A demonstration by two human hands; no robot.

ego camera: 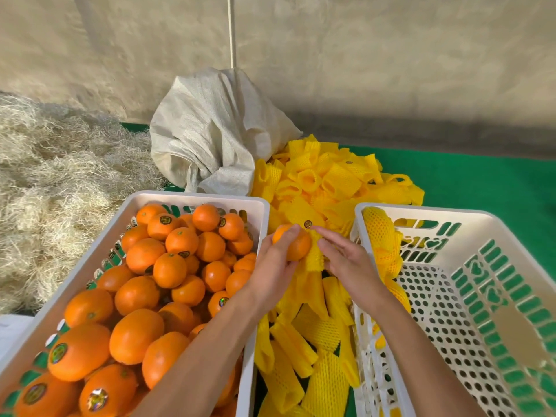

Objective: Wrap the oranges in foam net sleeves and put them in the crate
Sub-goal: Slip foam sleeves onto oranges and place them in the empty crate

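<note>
The white plastic crate on the left [192,197] is heaped with bare oranges [168,269], many carrying small round stickers. The white perforated crate on the right [451,215] is almost empty: a few oranges already in yellow foam net, the wrapped oranges [383,236], lie along its near-left wall, and the rest of its holed floor is bare. Between the two crates runs a loose pile of yellow foam net sleeves [325,182], spreading from the far side down to the near edge. Above that pile, the left hand [275,266] grips one orange [296,245] from the side, fingers curled over its top. The right hand [346,260] holds a yellow foam net sleeve [314,257] against the fruit's right side, index finger stretched forward and the other fingers loosely bent; the sleeve touches the orange but does not cover it. Everything rests on a green mat [481,182]. A crumpled white woven sack [210,130] stands behind the crates, a mass of pale straw-like fibre [54,176] lies to the left, and a bare plastered wall [361,55] rises behind, with a thin cord [231,31] hanging down it.
</note>
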